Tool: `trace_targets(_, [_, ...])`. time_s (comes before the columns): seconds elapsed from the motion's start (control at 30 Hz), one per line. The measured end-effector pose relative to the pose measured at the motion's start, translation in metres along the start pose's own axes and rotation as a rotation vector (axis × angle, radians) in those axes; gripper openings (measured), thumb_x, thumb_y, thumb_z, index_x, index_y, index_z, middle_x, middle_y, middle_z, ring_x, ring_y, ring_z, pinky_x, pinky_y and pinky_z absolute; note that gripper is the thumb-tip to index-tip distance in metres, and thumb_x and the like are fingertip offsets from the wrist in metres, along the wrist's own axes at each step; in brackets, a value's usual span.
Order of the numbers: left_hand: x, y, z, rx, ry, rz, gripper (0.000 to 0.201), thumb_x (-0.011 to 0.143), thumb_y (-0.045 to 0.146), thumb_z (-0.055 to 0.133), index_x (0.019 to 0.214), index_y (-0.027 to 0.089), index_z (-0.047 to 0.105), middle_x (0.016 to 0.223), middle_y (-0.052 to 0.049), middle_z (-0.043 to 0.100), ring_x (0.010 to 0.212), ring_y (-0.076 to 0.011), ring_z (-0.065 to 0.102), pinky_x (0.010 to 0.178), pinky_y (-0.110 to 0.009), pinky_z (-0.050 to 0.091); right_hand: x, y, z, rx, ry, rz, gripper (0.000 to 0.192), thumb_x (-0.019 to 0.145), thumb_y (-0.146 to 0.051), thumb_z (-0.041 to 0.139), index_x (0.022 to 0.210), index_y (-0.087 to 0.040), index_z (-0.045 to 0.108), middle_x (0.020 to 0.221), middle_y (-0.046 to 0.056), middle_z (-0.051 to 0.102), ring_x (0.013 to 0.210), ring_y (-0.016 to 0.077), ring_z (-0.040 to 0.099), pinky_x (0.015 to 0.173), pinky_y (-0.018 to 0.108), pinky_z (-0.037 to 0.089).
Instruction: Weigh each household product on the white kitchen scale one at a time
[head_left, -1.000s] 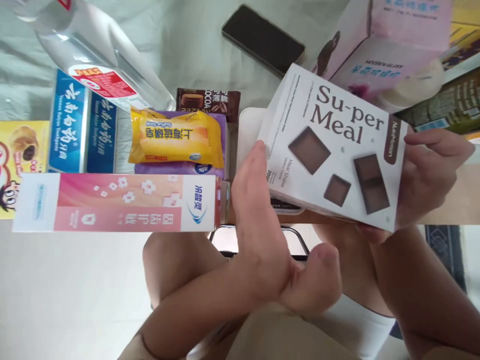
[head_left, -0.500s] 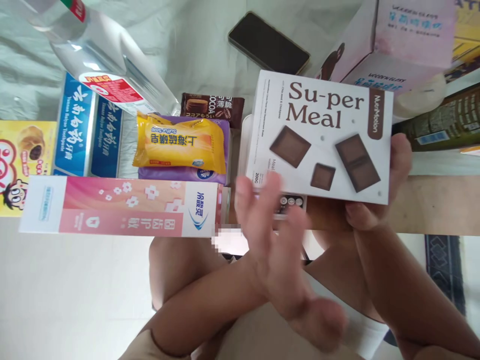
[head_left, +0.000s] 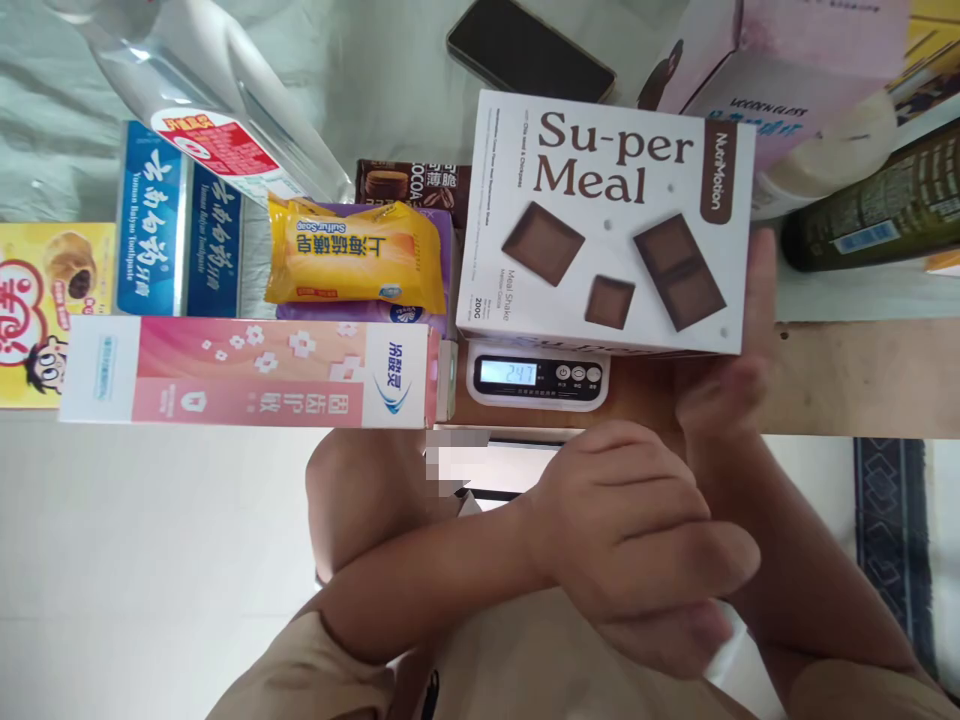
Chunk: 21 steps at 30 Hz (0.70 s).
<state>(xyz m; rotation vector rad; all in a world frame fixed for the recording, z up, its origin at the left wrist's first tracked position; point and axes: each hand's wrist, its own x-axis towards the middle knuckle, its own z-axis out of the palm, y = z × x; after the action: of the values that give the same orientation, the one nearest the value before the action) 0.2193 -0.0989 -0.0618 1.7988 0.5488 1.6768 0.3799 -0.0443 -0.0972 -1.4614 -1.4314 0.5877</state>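
A white Su-per Meal box [head_left: 555,200] with chocolate pieces printed on it rests on a white kitchen scale [head_left: 536,400], whose lit display appears to read 247. Along the box's right side is my right hand [head_left: 727,365], fingers stretched and somewhat blurred, thumb low near the corner. Whether it still touches the box I cannot tell. My left hand [head_left: 637,545] is closed with curled fingers in front of the table edge, apart from the box, and no object shows in it.
Left of the scale lie a pink toothpaste box [head_left: 247,375], yellow soap [head_left: 356,260], blue toothpaste boxes [head_left: 150,230] and a clear bottle [head_left: 217,90]. Behind is a phone [head_left: 531,50]. A pink box [head_left: 810,60] and a dark green bottle [head_left: 877,215] stand at right.
The box now sits farther left and back, uncovering the scale's display. My left hand has drawn back toward my body, its spread fingers now curled. My right hand's fingers have straightened beside the box.
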Motion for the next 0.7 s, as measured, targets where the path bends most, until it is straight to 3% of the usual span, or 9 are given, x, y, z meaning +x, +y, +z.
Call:
trace_targets(0.07, [0.002, -0.002, 0.001, 0.025, 0.012, 0.005, 0.03, 0.1, 0.035, 0.036, 0.081, 0.02, 0.053, 0.062, 0.002, 0.05, 0.061, -0.0134, 0.051, 0.066, -0.035, 0.043, -0.002, 0.003, 0.0, 0.122, 0.088, -0.084, 0.091, 0.092, -0.082, 0.022, 0.159, -0.022, 0.034, 0.167, 0.012, 0.037, 0.163, 0.0283, 0.033, 0.133, 0.055, 0.033])
trace_targets(0.13, [0.002, -0.002, 0.0, 0.043, 0.001, -0.001, 0.032, 0.101, 0.036, 0.034, 0.079, 0.02, 0.051, 0.062, 0.002, 0.048, 0.06, -0.0129, 0.049, 0.064, -0.035, 0.04, -0.001, 0.006, -0.001, 0.175, 0.161, -0.112, 0.082, 0.096, -0.071, 0.015, 0.158, -0.022, 0.036, 0.165, 0.01, 0.04, 0.165, 0.0257, 0.031, 0.133, 0.056, 0.033])
trace_targets(0.3, [0.002, -0.003, -0.003, 0.038, -0.041, 0.024, 0.031, 0.102, 0.033, 0.035, 0.077, 0.02, 0.049, 0.06, 0.003, 0.044, 0.058, -0.0121, 0.047, 0.062, -0.033, 0.037, 0.006, 0.005, -0.005, 0.303, 0.273, -0.109, 0.077, 0.096, -0.064, 0.022, 0.147, -0.013, 0.049, 0.15, 0.014, 0.054, 0.157, 0.025, 0.043, 0.133, 0.056, 0.033])
trace_targets(0.43, [0.006, -0.002, -0.001, 0.054, -0.025, 0.052, 0.036, 0.105, 0.037, 0.031, 0.077, 0.02, 0.048, 0.059, 0.003, 0.043, 0.058, -0.0117, 0.048, 0.063, -0.033, 0.036, 0.005, -0.006, -0.001, 0.412, 0.236, -0.133, 0.058, 0.097, -0.056, 0.042, 0.14, -0.022, 0.062, 0.143, 0.005, 0.063, 0.147, 0.0174, 0.055, 0.137, 0.048, 0.03])
trace_targets(0.5, [0.007, -0.002, 0.001, 0.059, 0.017, 0.069, 0.038, 0.105, 0.037, 0.029, 0.076, 0.02, 0.046, 0.059, 0.004, 0.042, 0.057, -0.0106, 0.046, 0.063, -0.032, 0.034, 0.003, -0.01, 0.001, 0.415, 0.198, -0.124, 0.05, 0.096, -0.054, 0.049, 0.136, -0.03, 0.066, 0.141, 0.0, 0.065, 0.142, 0.0151, 0.058, 0.136, 0.045, 0.034])
trace_targets(0.6, [0.001, -0.001, 0.004, 0.061, 0.06, 0.094, 0.035, 0.103, 0.036, 0.028, 0.077, 0.02, 0.046, 0.059, 0.006, 0.04, 0.056, -0.01, 0.044, 0.065, -0.031, 0.033, -0.001, -0.013, 0.007, 0.428, 0.16, -0.055, 0.051, 0.093, -0.059, 0.052, 0.134, -0.033, 0.068, 0.138, 0.001, 0.066, 0.136, 0.0192, 0.062, 0.128, 0.048, 0.044])
trace_targets(0.63, [-0.004, -0.001, 0.005, 0.075, 0.031, 0.099, 0.033, 0.102, 0.036, 0.031, 0.079, 0.02, 0.047, 0.059, 0.006, 0.038, 0.058, -0.0105, 0.045, 0.066, -0.032, 0.032, -0.001, -0.014, 0.009, 0.434, 0.143, -0.01, 0.055, 0.092, -0.061, 0.052, 0.135, -0.032, 0.067, 0.138, 0.002, 0.066, 0.135, 0.0216, 0.063, 0.126, 0.05, 0.046])
trace_targets(0.7, [-0.015, -0.002, 0.006, 0.134, -0.135, 0.084, 0.031, 0.097, 0.041, 0.038, 0.082, 0.02, 0.053, 0.057, 0.006, 0.033, 0.061, -0.0122, 0.047, 0.07, -0.034, 0.033, -0.001, -0.018, 0.013, 0.459, 0.103, 0.071, 0.059, 0.09, -0.062, 0.051, 0.138, -0.03, 0.065, 0.139, 0.004, 0.065, 0.136, 0.0253, 0.062, 0.125, 0.054, 0.047])
